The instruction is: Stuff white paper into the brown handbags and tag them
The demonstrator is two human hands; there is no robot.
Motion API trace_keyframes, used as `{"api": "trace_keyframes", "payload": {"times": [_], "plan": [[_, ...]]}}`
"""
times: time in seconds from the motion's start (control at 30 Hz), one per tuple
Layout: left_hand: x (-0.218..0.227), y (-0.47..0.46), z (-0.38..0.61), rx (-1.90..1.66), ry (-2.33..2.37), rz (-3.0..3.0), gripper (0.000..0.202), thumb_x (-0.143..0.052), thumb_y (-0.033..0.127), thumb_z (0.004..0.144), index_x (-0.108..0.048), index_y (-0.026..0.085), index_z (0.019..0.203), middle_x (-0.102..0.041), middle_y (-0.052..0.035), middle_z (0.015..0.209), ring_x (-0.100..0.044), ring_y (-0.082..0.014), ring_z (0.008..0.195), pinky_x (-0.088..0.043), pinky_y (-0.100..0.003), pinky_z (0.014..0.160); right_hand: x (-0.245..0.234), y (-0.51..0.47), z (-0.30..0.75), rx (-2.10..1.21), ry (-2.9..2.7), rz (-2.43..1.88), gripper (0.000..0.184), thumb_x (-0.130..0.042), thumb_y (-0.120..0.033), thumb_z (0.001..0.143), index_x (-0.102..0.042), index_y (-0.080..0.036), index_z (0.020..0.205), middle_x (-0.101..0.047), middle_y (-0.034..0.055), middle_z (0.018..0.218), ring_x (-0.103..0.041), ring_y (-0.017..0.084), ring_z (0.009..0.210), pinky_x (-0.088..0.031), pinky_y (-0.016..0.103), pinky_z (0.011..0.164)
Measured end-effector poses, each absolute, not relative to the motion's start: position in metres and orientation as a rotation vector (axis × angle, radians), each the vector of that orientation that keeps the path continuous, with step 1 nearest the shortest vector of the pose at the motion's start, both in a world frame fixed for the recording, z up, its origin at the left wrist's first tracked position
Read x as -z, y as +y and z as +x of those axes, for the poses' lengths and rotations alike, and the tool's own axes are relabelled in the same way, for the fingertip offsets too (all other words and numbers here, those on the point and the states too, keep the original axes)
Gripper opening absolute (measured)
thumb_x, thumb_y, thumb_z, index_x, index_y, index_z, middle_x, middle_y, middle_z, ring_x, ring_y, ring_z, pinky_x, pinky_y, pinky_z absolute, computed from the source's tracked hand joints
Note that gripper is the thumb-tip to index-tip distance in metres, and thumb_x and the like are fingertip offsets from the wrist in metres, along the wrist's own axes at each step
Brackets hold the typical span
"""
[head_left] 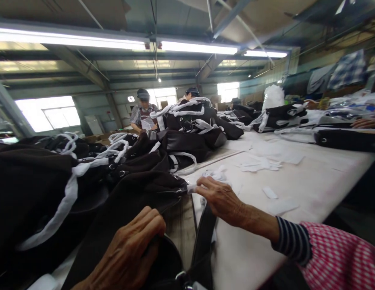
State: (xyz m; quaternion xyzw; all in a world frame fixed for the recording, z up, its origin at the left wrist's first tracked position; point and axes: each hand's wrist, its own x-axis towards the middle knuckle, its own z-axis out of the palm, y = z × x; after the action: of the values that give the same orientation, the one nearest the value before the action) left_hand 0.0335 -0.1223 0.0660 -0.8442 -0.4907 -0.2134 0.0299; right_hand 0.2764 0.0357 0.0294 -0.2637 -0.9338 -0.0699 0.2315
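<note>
A dark bag point(115, 217) with metal rings lies in front of me. My left hand point(130, 245) is closed over the bag's near edge, its fingers curled round the black material. Across from it, my right hand point(219, 197) pinches a piece of white wrapping point(192, 188) at the metal ring on the bag's far corner. A black strap point(204, 229) hangs down below the right hand, with a metal buckle point(180, 276) at the bottom of the view. The fingertips of the left hand are partly hidden.
Dark bags with white-wrapped handles point(71, 189) are heaped at the left and in a pile point(190, 121) ahead. White paper scraps point(260, 163) lie on the pale table point(314, 177). A co-worker point(145, 110) stands behind the pile, and another person's hand point(367, 123) shows at the right.
</note>
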Motion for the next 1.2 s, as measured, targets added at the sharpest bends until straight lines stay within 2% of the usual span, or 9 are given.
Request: {"api": "trace_keyframes", "payload": {"times": [0.3,0.43,0.53,0.67,0.77,0.83,0.93,1.03,1.2], "plan": [[-0.074,-0.116,0.032,0.235,-1.453,-2.738,0.021,-0.045,0.006,0.089,-0.055,0.024,0.084,-0.063,-0.0022,0.096,-0.057,-0.0207,0.087,-0.045,-0.031,0.071,-0.067,0.072,0.263,0.107,-2.349,-0.833,0.028,-0.053,-0.015,0.098,-0.066,-0.024,0.121,-0.068,0.003,0.114,-0.065,0.017,0.091,-0.043,0.026,0.073],[-0.07,-0.12,0.021,0.351,-1.401,-2.684,0.022,-0.045,0.008,0.093,-0.057,0.024,0.083,-0.064,-0.0021,0.092,-0.058,-0.0199,0.084,-0.044,-0.03,0.069,-0.09,0.076,0.265,0.264,-2.421,-0.778,0.034,-0.053,-0.008,0.094,-0.064,-0.021,0.123,-0.069,0.0066,0.116,-0.063,0.02,0.102,-0.043,0.028,0.083],[-0.059,-0.124,0.011,0.487,-1.411,-2.598,0.026,-0.042,0.009,0.094,-0.058,0.025,0.082,-0.062,-0.0018,0.087,-0.058,-0.0185,0.079,-0.043,-0.029,0.065,-0.097,0.085,0.282,0.338,-2.483,-0.874,0.038,-0.052,0.0,0.085,-0.07,-0.019,0.112,-0.071,0.0082,0.107,-0.062,0.022,0.104,-0.041,0.032,0.088],[-0.043,-0.128,-0.001,0.626,-1.459,-2.525,0.025,-0.042,0.014,0.097,-0.061,0.027,0.087,-0.063,-0.0007,0.089,-0.061,-0.0176,0.08,-0.045,-0.027,0.067,-0.098,0.101,0.314,-0.255,-2.23,-1.125,0.018,-0.06,-0.009,0.079,-0.073,-0.016,0.088,-0.074,0.0082,0.094,-0.065,0.023,0.095,-0.045,0.032,0.083],[-0.04,-0.125,-0.005,0.603,-1.564,-2.538,0.023,-0.043,0.016,0.097,-0.062,0.027,0.089,-0.064,-0.0002,0.091,-0.063,-0.0172,0.082,-0.047,-0.025,0.068,-0.104,0.102,0.326,-0.568,-2.155,-1.134,0.016,-0.056,-0.018,0.083,-0.071,-0.012,0.083,-0.074,0.0076,0.075,-0.068,0.019,0.072,-0.05,0.027,0.069],[-0.043,-0.121,-0.006,0.515,-1.669,-2.559,0.022,-0.045,0.016,0.096,-0.062,0.027,0.089,-0.064,0.0001,0.093,-0.063,-0.0169,0.085,-0.048,-0.025,0.071,-0.116,0.092,0.326,-0.759,-2.18,-1.083,0.023,-0.052,-0.024,0.087,-0.07,-0.011,0.081,-0.068,0.0047,0.06,-0.062,0.015,0.054,-0.049,0.025,0.057],[-0.051,-0.115,-0.001,0.404,-1.779,-2.542,0.021,-0.047,0.013,0.093,-0.063,0.026,0.089,-0.063,0.0003,0.096,-0.063,-0.0175,0.089,-0.047,-0.028,0.077,-0.148,0.062,0.321,-1.136,-2.183,-0.912,0.021,-0.062,-0.031,0.084,-0.069,-0.012,0.081,-0.059,-0.0015,0.047,-0.048,0.009,0.039,-0.039,0.019,0.041],[-0.059,-0.114,0.01,0.384,-1.85,-2.529,0.023,-0.048,0.01,0.09,-0.065,0.026,0.09,-0.062,0.0001,0.098,-0.063,-0.0184,0.091,-0.046,-0.03,0.079,-0.18,0.024,0.311,-1.366,-2.125,-0.695,0.024,-0.072,-0.032,0.083,-0.068,-0.013,0.097,-0.06,-0.0041,0.05,-0.042,0.006,0.037,-0.03,0.015,0.036],[-0.069,-0.118,0.014,0.557,-1.815,-2.649,0.016,-0.056,0.017,0.092,-0.068,0.025,0.096,-0.067,-0.0008,0.104,-0.064,-0.0198,0.1,-0.051,-0.032,0.089,-0.195,-0.033,0.258,-1.667,-1.909,-0.24,0.03,-0.077,-0.031,0.084,-0.065,-0.017,0.107,-0.072,0.0002,0.072,-0.054,0.007,0.05,-0.039,0.013,0.042]]}}
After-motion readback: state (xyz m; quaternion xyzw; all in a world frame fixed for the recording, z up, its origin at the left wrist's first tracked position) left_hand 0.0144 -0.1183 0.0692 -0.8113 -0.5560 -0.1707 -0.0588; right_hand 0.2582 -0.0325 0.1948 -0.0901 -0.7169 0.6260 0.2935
